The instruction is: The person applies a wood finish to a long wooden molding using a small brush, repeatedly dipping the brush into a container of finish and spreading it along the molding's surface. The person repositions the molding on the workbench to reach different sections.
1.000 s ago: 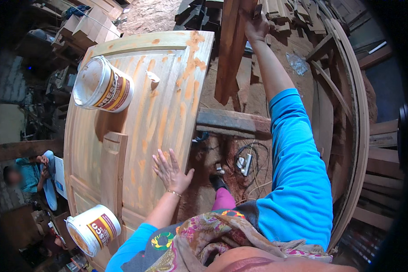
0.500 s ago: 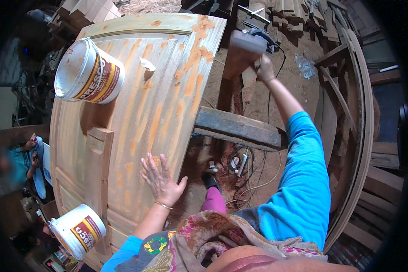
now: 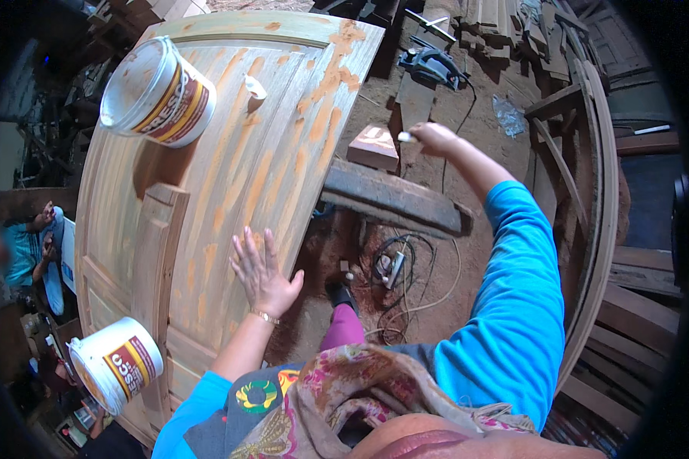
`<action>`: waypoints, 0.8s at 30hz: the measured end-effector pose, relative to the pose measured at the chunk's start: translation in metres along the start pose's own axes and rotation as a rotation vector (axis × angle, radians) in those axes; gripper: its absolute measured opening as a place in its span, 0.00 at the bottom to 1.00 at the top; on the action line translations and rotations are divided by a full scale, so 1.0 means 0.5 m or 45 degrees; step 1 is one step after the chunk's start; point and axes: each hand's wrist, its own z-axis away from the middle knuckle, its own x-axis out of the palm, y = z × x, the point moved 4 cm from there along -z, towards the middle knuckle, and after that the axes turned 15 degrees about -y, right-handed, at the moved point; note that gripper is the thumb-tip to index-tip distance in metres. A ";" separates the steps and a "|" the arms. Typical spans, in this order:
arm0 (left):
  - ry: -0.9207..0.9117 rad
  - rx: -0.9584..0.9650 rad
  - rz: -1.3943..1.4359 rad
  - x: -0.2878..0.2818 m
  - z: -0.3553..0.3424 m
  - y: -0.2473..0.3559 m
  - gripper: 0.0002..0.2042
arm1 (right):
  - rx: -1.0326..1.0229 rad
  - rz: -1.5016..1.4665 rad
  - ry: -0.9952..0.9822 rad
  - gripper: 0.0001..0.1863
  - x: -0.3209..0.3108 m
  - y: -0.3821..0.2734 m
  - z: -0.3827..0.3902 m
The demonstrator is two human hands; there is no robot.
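Observation:
My left hand [image 3: 262, 273] lies flat on the wooden door panel [image 3: 199, 237], fingers spread, near its right edge. Orange-brown filler streaks run along the panel. My right hand [image 3: 434, 140] reaches out beyond that edge, fingers closed around a small white piece [image 3: 406, 137] whose kind I cannot make out. Just left of these fingers is a reddish-brown wooden block [image 3: 373, 148] with pale marks on its top face. A white bucket [image 3: 187, 115] with a red and yellow label and a small white tube-like thing [image 3: 255, 87] stand on the panel's far part.
Another white bucket [image 3: 122, 363] stands at the near left. A dark wooden beam [image 3: 394, 200] juts out beside the panel. An electric planer [image 3: 434, 67] and coiled cables [image 3: 398, 271] lie on the dusty floor. A curved wooden frame [image 3: 589, 229] rises at right; a person sits at left.
The block, blurred and farther off by my right hand before, now appears lower and to the left, in sharp view. My right hand has come nearer. The left hand stays on the panel.

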 end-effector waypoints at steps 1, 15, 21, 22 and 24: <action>0.002 -0.005 0.002 -0.001 -0.001 0.002 0.62 | 0.140 0.034 -0.070 0.24 -0.025 0.023 0.031; 0.177 0.216 0.302 -0.058 0.072 -0.030 0.60 | 0.267 -0.855 0.911 0.12 0.158 -0.357 0.509; 0.699 0.456 0.350 -0.173 0.394 -0.176 0.55 | 0.314 -0.824 0.554 0.09 0.322 -0.571 0.522; 0.844 0.473 0.320 -0.167 0.458 -0.227 0.55 | 0.274 -0.732 0.534 0.09 0.335 -0.604 0.519; 1.114 0.422 0.371 -0.150 0.574 -0.331 0.52 | 0.239 -0.832 0.499 0.07 0.318 -0.675 0.510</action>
